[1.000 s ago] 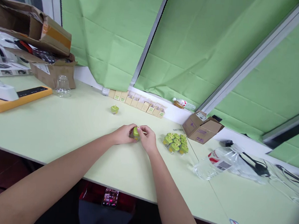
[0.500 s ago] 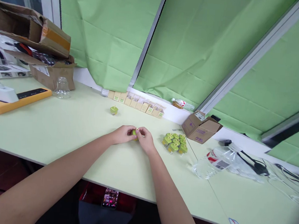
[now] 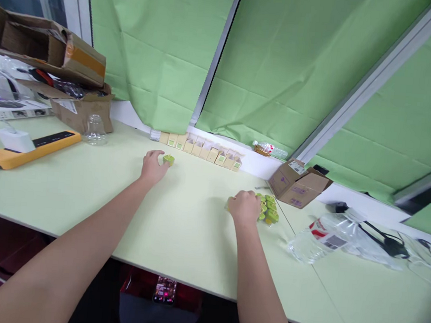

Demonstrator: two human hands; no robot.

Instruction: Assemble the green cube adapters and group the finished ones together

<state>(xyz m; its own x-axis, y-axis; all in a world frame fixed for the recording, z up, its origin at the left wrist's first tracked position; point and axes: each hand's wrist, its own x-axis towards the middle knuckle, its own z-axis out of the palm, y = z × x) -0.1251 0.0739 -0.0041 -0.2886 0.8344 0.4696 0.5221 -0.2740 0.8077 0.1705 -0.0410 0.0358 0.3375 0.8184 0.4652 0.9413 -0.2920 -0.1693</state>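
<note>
My left hand (image 3: 154,166) reaches over the back of the table, thumb and fingers apart. Its thumb is at a small clear cup with a green lid (image 3: 169,159); whether they touch I cannot tell. On the right, my right hand (image 3: 245,205) is closed, knuckles up, at the near left side of a cluster of similar green-lidded cups (image 3: 271,213). A bit of a green-lidded cup shows at its fingertips, most of it hidden by the hand.
Along the wall stands a row of small cardboard house-shaped boxes (image 3: 205,149). Right of the cluster are a cardboard box (image 3: 297,185) and a large plastic bottle (image 3: 321,237). To the left lie an orange power strip (image 3: 33,152) and a clear jar (image 3: 95,131).
My hands were together at the table's middle around one green-lidded cup. Now they are apart: the left has moved to the lone cup, the right to the cluster with the held cup.
</note>
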